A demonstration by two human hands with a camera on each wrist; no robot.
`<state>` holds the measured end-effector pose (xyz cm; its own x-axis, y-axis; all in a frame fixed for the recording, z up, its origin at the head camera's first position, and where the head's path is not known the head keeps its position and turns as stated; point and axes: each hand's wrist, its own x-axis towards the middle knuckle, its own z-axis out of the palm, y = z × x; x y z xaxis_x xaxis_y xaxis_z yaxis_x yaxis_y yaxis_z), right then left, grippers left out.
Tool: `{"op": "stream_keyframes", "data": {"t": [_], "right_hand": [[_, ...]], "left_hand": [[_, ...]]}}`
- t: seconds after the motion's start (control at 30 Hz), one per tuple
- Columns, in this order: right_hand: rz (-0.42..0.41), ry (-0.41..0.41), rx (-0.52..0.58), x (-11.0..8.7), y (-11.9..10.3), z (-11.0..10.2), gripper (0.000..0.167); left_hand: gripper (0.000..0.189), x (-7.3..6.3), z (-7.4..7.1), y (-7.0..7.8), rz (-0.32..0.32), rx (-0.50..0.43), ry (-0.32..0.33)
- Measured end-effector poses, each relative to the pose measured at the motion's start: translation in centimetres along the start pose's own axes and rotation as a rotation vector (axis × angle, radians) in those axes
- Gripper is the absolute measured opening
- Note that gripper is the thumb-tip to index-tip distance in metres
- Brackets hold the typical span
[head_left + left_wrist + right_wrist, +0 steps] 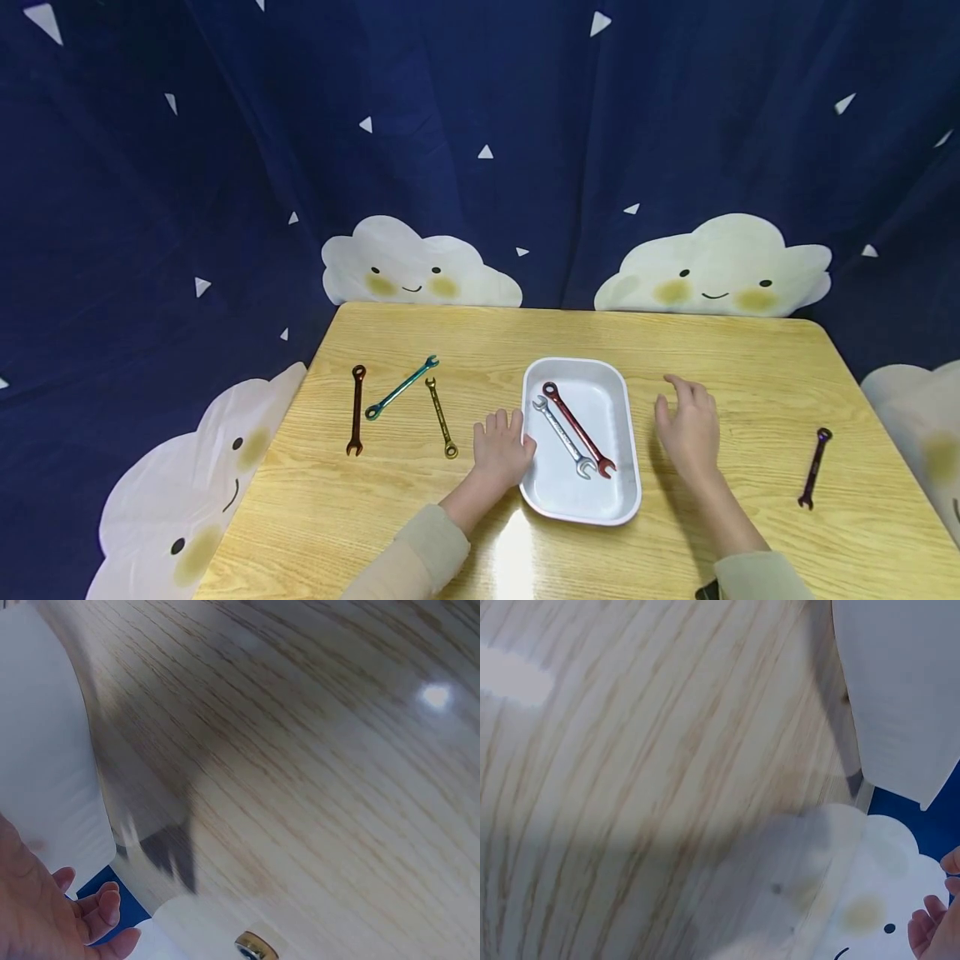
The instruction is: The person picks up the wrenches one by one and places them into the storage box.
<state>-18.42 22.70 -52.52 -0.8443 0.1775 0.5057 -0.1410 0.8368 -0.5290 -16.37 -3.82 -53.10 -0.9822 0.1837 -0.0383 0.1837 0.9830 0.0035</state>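
Observation:
A white rectangular tray (579, 510) stands on the wooden table with two wrenches in it: a silver wrench (562, 435) and a red wrench (577, 427), lying side by side at a slant. My left hand (501, 450) is at the tray's left side, fingers extended and thumb at the rim; whether it presses there I cannot tell. To the right of the tray, my right hand (692, 429) is apart from it, fingers loosely bent and holding nothing. Both wrist views show relaxed fingers beside the tray's white wall (45, 735).
Left of the tray lie a dark red wrench (356, 412), a teal wrench (402, 389) and a gold wrench (441, 418). A purple wrench (814, 468) lies far right. A dark blue curtain (480, 125) with clouds hangs behind the table (450, 329).

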Motion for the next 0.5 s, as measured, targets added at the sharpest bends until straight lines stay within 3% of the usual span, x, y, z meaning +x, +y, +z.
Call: {"op": "stream_keyframes", "data": {"t": [0.27,0.5], "right_hand": [[-0.022,0.043,-0.018,0.1,1.3,-0.3,0.030],[0.031,0.034,-0.020,0.2,2.3,-0.9,0.031]], "left_hand": [[0.033,0.0,-0.1,0.0,-0.004,0.003,-0.004],[0.034,-0.1,-0.1,0.1,-0.005,0.006,-0.004]]}}
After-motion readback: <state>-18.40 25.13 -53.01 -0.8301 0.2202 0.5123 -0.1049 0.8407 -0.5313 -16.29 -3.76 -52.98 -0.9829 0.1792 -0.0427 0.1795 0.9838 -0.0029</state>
